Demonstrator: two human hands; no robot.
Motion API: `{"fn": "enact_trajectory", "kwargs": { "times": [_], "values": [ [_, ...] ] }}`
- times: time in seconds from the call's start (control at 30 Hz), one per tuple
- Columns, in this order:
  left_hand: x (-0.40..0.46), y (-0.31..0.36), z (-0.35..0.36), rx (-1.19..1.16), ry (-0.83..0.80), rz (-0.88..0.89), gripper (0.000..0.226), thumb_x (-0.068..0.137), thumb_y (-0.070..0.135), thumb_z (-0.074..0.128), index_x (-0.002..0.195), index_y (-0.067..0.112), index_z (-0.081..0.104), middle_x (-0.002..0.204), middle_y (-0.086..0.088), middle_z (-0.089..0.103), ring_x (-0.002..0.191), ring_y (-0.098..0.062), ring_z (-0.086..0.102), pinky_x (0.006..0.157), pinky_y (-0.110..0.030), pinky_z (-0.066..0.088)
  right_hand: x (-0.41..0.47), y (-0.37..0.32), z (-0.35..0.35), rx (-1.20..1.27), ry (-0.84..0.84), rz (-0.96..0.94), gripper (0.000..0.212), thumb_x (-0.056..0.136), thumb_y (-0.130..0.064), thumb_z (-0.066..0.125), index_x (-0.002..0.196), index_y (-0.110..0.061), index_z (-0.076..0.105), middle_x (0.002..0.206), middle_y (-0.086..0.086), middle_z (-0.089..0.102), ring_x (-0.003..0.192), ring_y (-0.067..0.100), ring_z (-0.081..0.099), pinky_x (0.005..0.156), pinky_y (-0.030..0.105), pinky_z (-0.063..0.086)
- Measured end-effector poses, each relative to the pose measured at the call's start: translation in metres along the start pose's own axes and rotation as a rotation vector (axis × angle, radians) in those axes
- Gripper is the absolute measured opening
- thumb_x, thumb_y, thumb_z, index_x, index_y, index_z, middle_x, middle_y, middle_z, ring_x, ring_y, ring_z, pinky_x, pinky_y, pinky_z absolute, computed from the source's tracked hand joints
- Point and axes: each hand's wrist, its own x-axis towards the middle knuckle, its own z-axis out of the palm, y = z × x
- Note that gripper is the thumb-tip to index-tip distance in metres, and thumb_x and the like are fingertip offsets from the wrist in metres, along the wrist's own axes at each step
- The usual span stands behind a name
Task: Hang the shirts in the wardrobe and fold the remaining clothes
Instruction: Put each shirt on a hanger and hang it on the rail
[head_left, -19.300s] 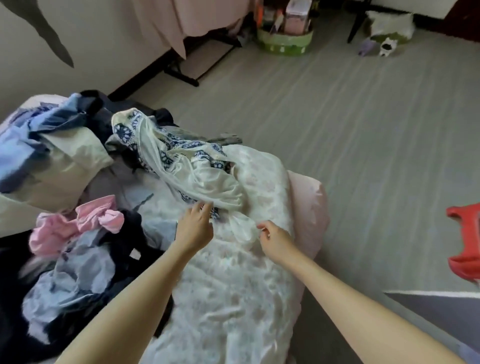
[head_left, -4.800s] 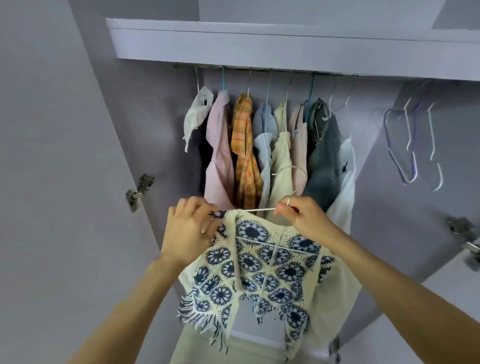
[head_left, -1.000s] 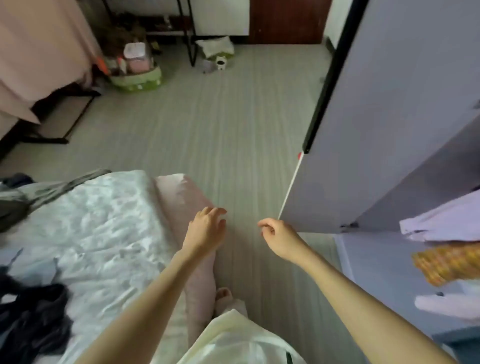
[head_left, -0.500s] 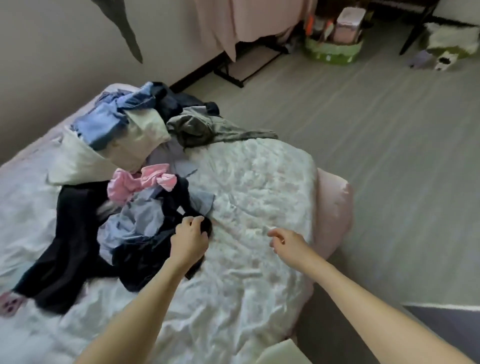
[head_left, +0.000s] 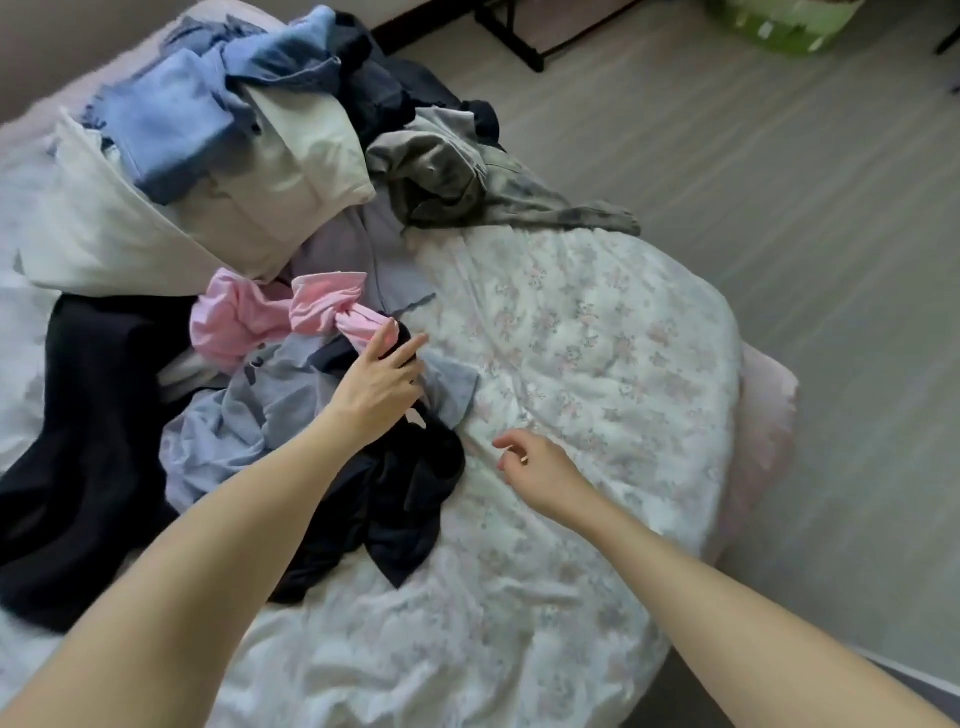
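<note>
Head view: left hand (head_left: 382, 382) reaches into the clothes, its fingers (head_left: 410, 345) extended and loosely spread over a dark garment (head_left: 400, 488), beside a pink garment (head_left: 260, 317) and a pale blue shirt (head_left: 249, 415). Right hand (head_left: 537, 467) hovers over the floral bedspread (head_left: 597, 338), fingers loosely curled, holding nothing. More clothes lie heaped farther up the bed.

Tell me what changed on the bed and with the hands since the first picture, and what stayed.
The cream garment with blue flower print is gone from the bed; it was put on a hanger at the wardrobe. Back at the bed, the left hand has reached to the dark garment by the pink garment, fingers on it; the right hand hovers over the floral quilt, holding nothing. The rest of the pile lies as before.
</note>
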Motion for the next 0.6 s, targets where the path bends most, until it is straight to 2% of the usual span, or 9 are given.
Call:
{"fn": "enact_trajectory", "kwargs": {
  "times": [0.07,0.13,0.2,0.27,0.3,0.37,0.47,0.53,0.6],
  "values": [
    [-0.008,0.011,-0.011,-0.307,0.084,-0.109,0.016,0.085,0.017,0.057,0.095,0.012,0.068,0.096,-0.001,0.071,0.107,-0.024,0.061,0.113,-0.043,0.022,-0.003,0.003,0.005,-0.002,-0.04,-0.035,0.043,0.093,-0.027,0.045,0.135,-0.027,0.04,0.134,-0.001,0.047,0.107,0.01,0.051,0.083,0.023,0.044],
    [-0.021,0.029,-0.026,-0.614,0.26,-0.281,0.013,0.082,0.015,0.06,0.089,0.006,0.065,0.075,-0.008,0.07,0.077,-0.031,0.067,0.082,-0.038,0.05,-0.008,0.001,0.01,0.054,-0.084,-0.101,0.069,0.087,-0.034,0.056,0.144,-0.036,0.018,0.15,-0.012,0.02,0.131,0.005,0.027,0.105,0.029,0.031],
    [-0.035,0.048,-0.05,-0.91,0.31,-0.413,0.018,0.082,0.019,0.058,0.094,0.006,0.062,0.075,-0.006,0.068,0.071,-0.029,0.065,0.061,-0.037,0.05,-0.013,-0.014,0.015,0.094,-0.064,-0.188,0.08,0.081,-0.032,0.064,0.145,-0.036,0.016,0.152,-0.014,0.01,0.137,0.003,0.012,0.11,0.032,0.023],
    [-0.045,0.059,-0.074,-1.235,0.392,-0.5,0.018,0.082,0.02,0.053,0.094,0.009,0.061,0.078,0.002,0.066,0.074,-0.014,0.063,0.067,-0.032,0.049,-0.018,-0.029,0.014,0.144,-0.039,-0.29,0.049,0.082,-0.021,0.063,0.127,-0.022,0.045,0.139,0.002,0.035,0.129,0.01,0.032,0.103,0.034,0.035],
    [-0.048,0.061,-0.086,-1.352,0.464,-0.536,0.013,0.082,0.018,0.052,0.091,0.013,0.06,0.077,0.01,0.064,0.075,-0.004,0.061,0.069,-0.024,0.047,-0.023,-0.036,0.011,0.179,-0.05,-0.316,0.025,0.084,-0.015,0.059,0.109,-0.014,0.054,0.12,0.004,0.049,0.112,0.011,0.046,0.092,0.03,0.042],
    [-0.054,0.06,-0.106,-1.394,0.603,-0.612,0.012,0.082,0.012,0.054,0.091,0.017,0.061,0.079,0.021,0.06,0.076,0.009,0.056,0.069,-0.009,0.042,-0.033,-0.038,-0.004,0.236,-0.083,-0.285,0.004,0.086,-0.012,0.053,0.087,-0.008,0.054,0.086,0.0,0.055,0.08,0.012,0.053,0.072,0.026,0.042],
    [-0.059,0.062,-0.131,-1.272,0.69,-0.666,0.011,0.085,0.006,0.06,0.095,0.009,0.062,0.078,0.023,0.057,0.074,0.01,0.054,0.07,-0.005,0.038,-0.055,-0.025,-0.047,0.175,0.015,-0.223,0.005,0.085,-0.019,0.057,0.081,-0.018,0.053,0.073,-0.008,0.053,0.063,0.004,0.05,0.059,0.019,0.038],
    [-0.058,0.068,-0.147,-1.173,0.652,-0.663,0.008,0.084,0.008,0.063,0.092,0.01,0.061,0.072,0.019,0.056,0.07,0.0,0.053,0.067,-0.013,0.04,-0.073,-0.016,-0.082,0.175,0.172,-0.236,0.014,0.085,-0.02,0.062,0.077,-0.026,0.053,0.069,-0.014,0.054,0.06,-0.003,0.05,0.054,0.011,0.038],
    [-0.049,0.082,-0.168,-1.11,0.529,-0.604,0.01,0.081,0.015,0.066,0.087,0.015,0.057,0.071,0.011,0.055,0.072,-0.014,0.054,0.067,-0.028,0.042,-0.102,-0.005,-0.122,0.145,0.338,-0.252,0.021,0.085,-0.016,0.064,0.076,-0.03,0.052,0.072,-0.015,0.057,0.069,0.0,0.054,0.059,0.012,0.04]
  ]
}}
